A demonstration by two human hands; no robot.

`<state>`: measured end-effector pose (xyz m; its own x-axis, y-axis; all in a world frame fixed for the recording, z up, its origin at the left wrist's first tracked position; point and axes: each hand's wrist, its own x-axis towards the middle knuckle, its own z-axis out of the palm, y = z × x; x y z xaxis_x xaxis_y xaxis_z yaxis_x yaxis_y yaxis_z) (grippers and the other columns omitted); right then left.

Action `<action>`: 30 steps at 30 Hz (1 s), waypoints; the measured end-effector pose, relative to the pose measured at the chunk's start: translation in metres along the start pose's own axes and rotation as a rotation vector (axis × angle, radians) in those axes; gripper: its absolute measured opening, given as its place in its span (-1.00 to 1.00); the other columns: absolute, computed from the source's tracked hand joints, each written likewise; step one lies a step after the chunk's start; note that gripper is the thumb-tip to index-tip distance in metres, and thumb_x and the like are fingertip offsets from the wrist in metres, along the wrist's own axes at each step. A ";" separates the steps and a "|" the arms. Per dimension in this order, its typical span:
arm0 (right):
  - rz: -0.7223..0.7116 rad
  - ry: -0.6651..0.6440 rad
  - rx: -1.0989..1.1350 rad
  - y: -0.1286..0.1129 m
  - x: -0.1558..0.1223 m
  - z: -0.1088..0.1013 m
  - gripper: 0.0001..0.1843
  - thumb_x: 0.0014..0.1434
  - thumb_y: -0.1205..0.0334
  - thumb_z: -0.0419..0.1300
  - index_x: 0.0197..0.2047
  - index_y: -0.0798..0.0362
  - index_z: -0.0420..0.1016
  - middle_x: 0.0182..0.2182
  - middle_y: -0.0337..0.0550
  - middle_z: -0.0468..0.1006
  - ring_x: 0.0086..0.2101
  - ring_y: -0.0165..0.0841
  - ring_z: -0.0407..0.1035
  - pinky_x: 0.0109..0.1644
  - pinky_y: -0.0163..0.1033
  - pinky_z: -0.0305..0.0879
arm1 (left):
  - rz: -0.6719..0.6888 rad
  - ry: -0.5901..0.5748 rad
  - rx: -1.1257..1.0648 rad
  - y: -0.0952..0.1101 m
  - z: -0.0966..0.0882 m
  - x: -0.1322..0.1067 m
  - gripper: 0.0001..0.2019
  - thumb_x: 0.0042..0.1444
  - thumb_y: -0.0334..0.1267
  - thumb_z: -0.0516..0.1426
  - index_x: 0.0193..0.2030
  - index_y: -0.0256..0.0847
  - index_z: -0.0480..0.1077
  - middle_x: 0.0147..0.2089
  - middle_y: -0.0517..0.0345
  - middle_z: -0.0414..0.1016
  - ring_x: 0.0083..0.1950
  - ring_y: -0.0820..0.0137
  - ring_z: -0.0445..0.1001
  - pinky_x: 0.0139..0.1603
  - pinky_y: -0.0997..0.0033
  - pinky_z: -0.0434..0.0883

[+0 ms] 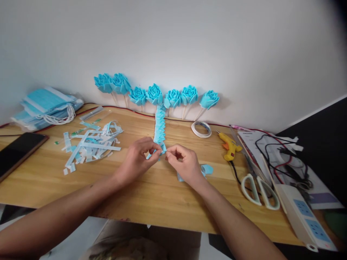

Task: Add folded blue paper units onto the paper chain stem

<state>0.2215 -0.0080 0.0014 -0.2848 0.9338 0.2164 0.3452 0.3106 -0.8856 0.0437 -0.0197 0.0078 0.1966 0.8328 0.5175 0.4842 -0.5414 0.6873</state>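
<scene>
My left hand (pixel 142 153) and my right hand (pixel 185 162) are close together over the middle of the table, thumbs and forefingers pinched. Between their fingertips is a small blue fabric piece (pixel 163 148), mostly covered by the fingers. Just beyond them, a long row of overlapping pointed blue petals (pixel 159 124) runs back toward the wall. Loose blue fabric pieces (pixel 207 169) lie beside and partly under my right hand. Several blue fabric flowers (pixel 154 94) on thin sticks lean along the wall.
Fabric scraps (pixel 89 144) are heaped at left, near stacked face masks (pixel 48 106) and a phone (pixel 20 151). A tape roll (pixel 201 129), yellow glue gun (pixel 228 146), scissors (pixel 260 191), cables and a power strip (pixel 306 216) occupy the right side.
</scene>
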 end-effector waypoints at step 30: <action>0.058 -0.062 0.122 0.002 0.003 -0.005 -0.83 0.10 0.18 0.15 -0.46 0.06 0.46 -0.57 -0.28 0.46 -0.55 -0.49 0.22 -0.48 -0.39 0.14 | -0.489 -0.168 -0.648 -0.016 -0.008 0.004 -0.71 0.22 -0.09 0.09 -0.42 -0.26 0.35 -0.46 0.18 0.27 -0.41 0.46 0.23 -0.37 0.44 0.23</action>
<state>0.2262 -0.0032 0.0022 -0.3237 0.9356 0.1409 0.2524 0.2289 -0.9401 0.0302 -0.0086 0.0031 0.2413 0.9698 0.0360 -0.0292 -0.0298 0.9991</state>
